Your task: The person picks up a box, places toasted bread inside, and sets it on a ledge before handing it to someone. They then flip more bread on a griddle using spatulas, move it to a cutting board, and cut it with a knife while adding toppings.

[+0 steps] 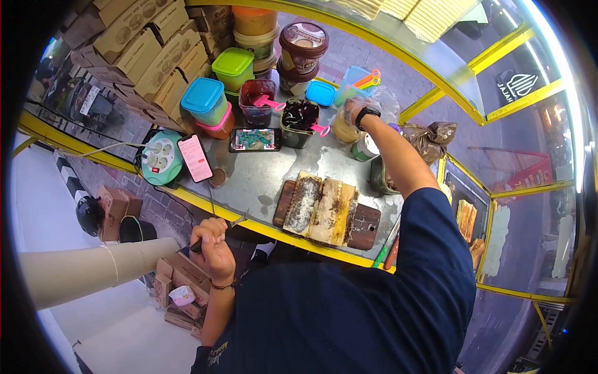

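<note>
My left hand (213, 248) is closed around the dark handle of a metal-bladed spatula (238, 220), held at the counter's front edge. On the far right side of the counter, my right hand (359, 111) is at the mouth of a round tub (344, 129) with pale contents; its fingers are mostly hidden. Between my arms, a split bread loaf (324, 209) lies opened on a dark wooden board (365, 225). Its left part carries white and dark specks, and its right part has brown and yellow topping.
Tubs of dark spread (299, 118) with pink spoons stand at the back. A phone (195, 158), another phone showing video (255, 139) and a power strip (162, 159) lie left. Stacked cartons (140, 50) rise behind. Green and red handles (381, 252) rest by the right front edge.
</note>
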Demonstrator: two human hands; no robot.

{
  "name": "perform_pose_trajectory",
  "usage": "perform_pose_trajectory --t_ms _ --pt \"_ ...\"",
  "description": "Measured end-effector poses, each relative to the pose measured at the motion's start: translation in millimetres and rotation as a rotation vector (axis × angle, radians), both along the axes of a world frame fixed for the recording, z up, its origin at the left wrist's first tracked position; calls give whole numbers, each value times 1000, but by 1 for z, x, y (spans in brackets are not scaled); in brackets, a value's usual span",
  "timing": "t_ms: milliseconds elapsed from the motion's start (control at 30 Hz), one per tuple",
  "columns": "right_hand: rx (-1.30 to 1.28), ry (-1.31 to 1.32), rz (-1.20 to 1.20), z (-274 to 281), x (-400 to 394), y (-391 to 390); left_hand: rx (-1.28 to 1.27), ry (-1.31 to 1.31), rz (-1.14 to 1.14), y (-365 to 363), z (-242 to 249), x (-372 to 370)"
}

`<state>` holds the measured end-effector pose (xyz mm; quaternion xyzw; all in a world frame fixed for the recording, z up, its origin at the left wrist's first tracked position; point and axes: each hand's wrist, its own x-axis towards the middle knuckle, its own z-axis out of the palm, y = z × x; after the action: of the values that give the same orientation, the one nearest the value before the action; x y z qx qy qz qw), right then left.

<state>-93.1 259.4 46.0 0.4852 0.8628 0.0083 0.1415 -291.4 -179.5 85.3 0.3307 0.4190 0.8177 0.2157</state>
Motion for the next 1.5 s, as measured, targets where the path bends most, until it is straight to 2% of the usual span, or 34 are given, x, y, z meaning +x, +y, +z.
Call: perform_pose_trajectory --t_ms 167,200,300,400,500,700,733,867,967,1067,1167,1267,1367,1400,1433,1500 --pt "-80 56 -73 -8 12 22 -14 -14 8 -4 -3 -1" --pt "-61 116 -3 1 16 20 -12 -19 1 -2 -3 -2" --pt "-88 85 -41 -14 20 26 -26 -11 -21 1 -5 0" --pt "5 156 -34 -29 25 33 -25 1 -37 2 -7 2" --pt "-147 296 -188 -20 31 32 -14 8 -45 3 -5 5" --pt "-177 311 -66 -50 42 65 -26 23 -49 -4 -4 6" --pt "-195 343 -160 -79 51 88 -24 22 -43 -5 -4 5" --pt "-254 425 -259 -49 49 65 -27 33 -28 -11 -3 5" --pt "-255 473 -256 -58 51 70 -27 42 -25 -15 -3 5" --pt "-171 375 -206 -92 58 92 -13 34 -27 -17 -3 7" --pt "-24 -73 228 -55 55 59 3 35 -26 -18 -1 9" --pt "-447 721 -652 -26 51 37 8 38 -29 -19 0 9" --pt "-474 1047 -585 -20 63 29 12 42 -36 -19 -1 8" --pt "-537 1094 -635 -18 66 31 11 43 -39 -19 -1 7" --pt "-692 1219 -651 -16 72 33 4 58 -58 -19 -1 6" --pt "-887 1295 -658 15 77 7 -6 84 -93 -15 0 3"
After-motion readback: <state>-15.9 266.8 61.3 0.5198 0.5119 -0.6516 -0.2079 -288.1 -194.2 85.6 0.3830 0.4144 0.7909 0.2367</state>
